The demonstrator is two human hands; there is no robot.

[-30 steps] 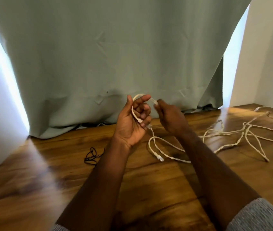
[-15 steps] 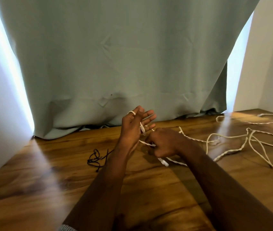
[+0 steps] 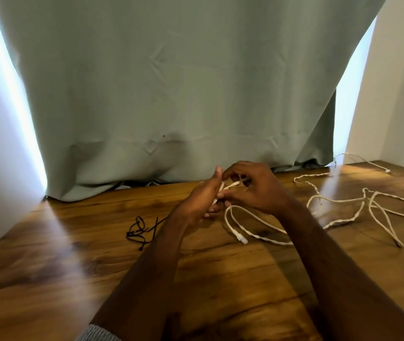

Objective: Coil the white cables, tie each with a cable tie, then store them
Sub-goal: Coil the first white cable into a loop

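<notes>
A thin white cable (image 3: pixel 257 217) with a clear plug (image 3: pixel 241 238) at its end lies in loops on the wooden table (image 3: pixel 48 267). Its upper part runs up between my two hands, which meet above the table's middle. My left hand (image 3: pixel 204 198) holds a few small turns of the cable, thumb raised. My right hand (image 3: pixel 255 188) pinches a strand of the same cable right next to the left fingers. A second, twisted white cable (image 3: pixel 344 217) sprawls loose on the table to the right.
A small tangle of black ties (image 3: pixel 138 230) lies on the table left of my left forearm. A grey-green curtain (image 3: pixel 183 94) hangs along the table's far edge. White walls stand at the left and right.
My right hand has come up from the table to meet the left fingers. Both hands sit lower than a second ago, and the cable loops have shifted on the table.
</notes>
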